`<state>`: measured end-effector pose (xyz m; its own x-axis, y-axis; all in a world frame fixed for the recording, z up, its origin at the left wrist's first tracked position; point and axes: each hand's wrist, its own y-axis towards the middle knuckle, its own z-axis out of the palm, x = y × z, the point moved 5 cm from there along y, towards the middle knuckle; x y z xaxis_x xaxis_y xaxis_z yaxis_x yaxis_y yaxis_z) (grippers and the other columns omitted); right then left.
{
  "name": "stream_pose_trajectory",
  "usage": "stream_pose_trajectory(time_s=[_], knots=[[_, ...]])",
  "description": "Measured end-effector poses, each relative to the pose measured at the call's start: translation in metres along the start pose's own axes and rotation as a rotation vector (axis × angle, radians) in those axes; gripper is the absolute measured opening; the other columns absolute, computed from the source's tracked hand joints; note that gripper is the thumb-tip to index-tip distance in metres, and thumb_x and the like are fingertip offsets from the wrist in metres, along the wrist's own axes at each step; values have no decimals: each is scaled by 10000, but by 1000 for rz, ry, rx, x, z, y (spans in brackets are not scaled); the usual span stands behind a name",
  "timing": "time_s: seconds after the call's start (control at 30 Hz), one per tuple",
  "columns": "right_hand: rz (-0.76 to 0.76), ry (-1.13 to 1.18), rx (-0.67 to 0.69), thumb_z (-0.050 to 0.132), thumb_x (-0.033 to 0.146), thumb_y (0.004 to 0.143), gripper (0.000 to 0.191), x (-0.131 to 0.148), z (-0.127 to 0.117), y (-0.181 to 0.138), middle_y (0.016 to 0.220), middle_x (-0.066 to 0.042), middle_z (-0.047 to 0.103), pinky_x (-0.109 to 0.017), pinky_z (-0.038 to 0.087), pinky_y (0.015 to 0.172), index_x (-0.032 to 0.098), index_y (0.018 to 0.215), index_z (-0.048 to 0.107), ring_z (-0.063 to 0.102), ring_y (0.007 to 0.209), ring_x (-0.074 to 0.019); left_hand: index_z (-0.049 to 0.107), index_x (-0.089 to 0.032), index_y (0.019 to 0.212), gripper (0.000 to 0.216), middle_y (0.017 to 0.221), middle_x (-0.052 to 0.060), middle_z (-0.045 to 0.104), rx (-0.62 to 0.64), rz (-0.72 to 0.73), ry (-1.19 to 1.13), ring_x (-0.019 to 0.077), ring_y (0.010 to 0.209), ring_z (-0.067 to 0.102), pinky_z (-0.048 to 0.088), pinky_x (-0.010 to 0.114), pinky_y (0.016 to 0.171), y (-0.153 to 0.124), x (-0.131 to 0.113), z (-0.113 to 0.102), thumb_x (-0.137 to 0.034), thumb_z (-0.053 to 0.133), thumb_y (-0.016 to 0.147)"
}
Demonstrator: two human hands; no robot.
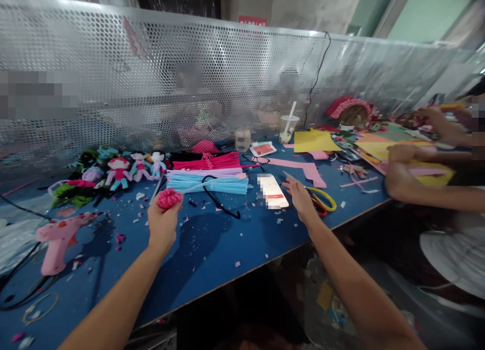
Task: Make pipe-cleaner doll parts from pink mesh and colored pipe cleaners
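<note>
Left hand (162, 226): pink pom-pom (169, 198) is gripped.
Right hand (302, 202): placed over scissors (323, 192); grip cannot be determined.
Phone (276, 192): laid beside right hand.

fuzzy pompom (169, 198), smooth plastic glue gun (56, 241), metal screen (235, 82) (rather shiny).

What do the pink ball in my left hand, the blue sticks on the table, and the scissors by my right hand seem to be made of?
Pink ball: probably yarn or chenille, going by its soft, tufted surface.
Blue sticks: perhaps chenille stems, from their matte, seemingly fuzzy look; any wire core is hidden.
Scissors: likely smooth plastic handles, solid yellow and red; the grey blade looks like metal.
</note>
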<state>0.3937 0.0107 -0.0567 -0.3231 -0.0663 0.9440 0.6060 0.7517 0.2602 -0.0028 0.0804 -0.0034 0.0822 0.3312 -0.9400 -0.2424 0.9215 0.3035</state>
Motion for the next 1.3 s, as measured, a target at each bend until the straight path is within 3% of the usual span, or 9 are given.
stream_pose_trajectory(time_s=[0.2, 0.33, 0.43, 0.57, 0.67, 0.83, 0.93, 1.17, 1.3], knots=[[-240, -222, -116, 359, 463, 910, 403, 46, -11, -34, 799, -79, 689, -379, 497, 787, 176, 900, 641, 635, 785, -211, 618, -179, 752, 178, 694, -17, 568, -25, 6, -9, 81, 592, 480, 396, 202, 563, 2, 5, -3, -182, 725, 609], [-465, -479, 310, 467, 366, 889, 304, 70, 37, -90, 1094, -95, 650, -337, 512, 751, 212, 1105, 616, 638, 821, -194, 612, -174, 746, 172, 678, -16, 565, -20, -12, -27, 82, 587, 476, 386, 204, 558, 1, 6, -3, -192, 724, 616], [-579, -668, 493, 492, 297, 881, 374, 79, 77, -120, 1288, -144, 536, -419, 450, 932, 176, 1228, 560, 531, 1144, -266, 604, -171, 726, 154, 661, -20, 556, -8, -12, -17, 79, 577, 468, 380, 206, 558, 0, 5, -2, -184, 717, 622], [-678, -777, 612, 425, 223, 912, 352, 93, 112, -131, 1214, -169, 583, -440, 381, 1013, 108, 1209, 575, 516, 1148, -259, 599, -174, 709, 121, 640, -26, 540, 10, 10, -8, 79, 568, 459, 369, 205, 546, 1, 3, -2, -157, 691, 633], [-703, -820, 600, 381, 225, 929, 400, 103, 117, -139, 1235, -189, 569, -456, 354, 1031, 62, 1267, 523, 499, 1154, -275, 604, -177, 733, 154, 641, -28, 537, -12, -4, -30, 83, 575, 466, 372, 206, 548, 2, 3, -4, -157, 704, 618], [-756, -734, 591, 443, 443, 901, 546, 107, 104, -184, 1432, -124, 400, -469, 376, 1010, 224, 1398, 378, 389, 1263, -292, 589, -170, 715, 166, 657, -27, 536, 0, -9, -50, 80, 582, 460, 384, 212, 571, 1, 2, -1, -198, 726, 624], [-743, -725, 474, 491, 390, 888, 502, 96, 82, -197, 1464, -149, 336, -463, 373, 1010, 185, 1344, 449, 357, 1288, -289, 587, -167, 708, 174, 638, -29, 535, 5, -1, -31, 81, 572, 455, 369, 213, 557, 0, 2, 0, -194, 730, 613], [-632, -926, 137, 502, 220, 876, 205, 60, -8, -150, 1116, -80, 649, -496, 396, 940, 225, 928, 700, 484, 1144, -302, 600, -167, 757, 206, 685, -24, 555, 26, -12, -51, 80, 582, 459, 370, 218, 558, -3, 3, 3, -195, 737, 605], [-589, -902, 105, 512, 292, 879, 258, 53, -17, -124, 1119, -111, 631, -465, 431, 918, 195, 1064, 664, 542, 1048, -280, 610, -165, 763, 208, 689, -22, 556, 42, 3, -45, 82, 590, 462, 379, 222, 568, -4, 5, 5, -197, 739, 603]])
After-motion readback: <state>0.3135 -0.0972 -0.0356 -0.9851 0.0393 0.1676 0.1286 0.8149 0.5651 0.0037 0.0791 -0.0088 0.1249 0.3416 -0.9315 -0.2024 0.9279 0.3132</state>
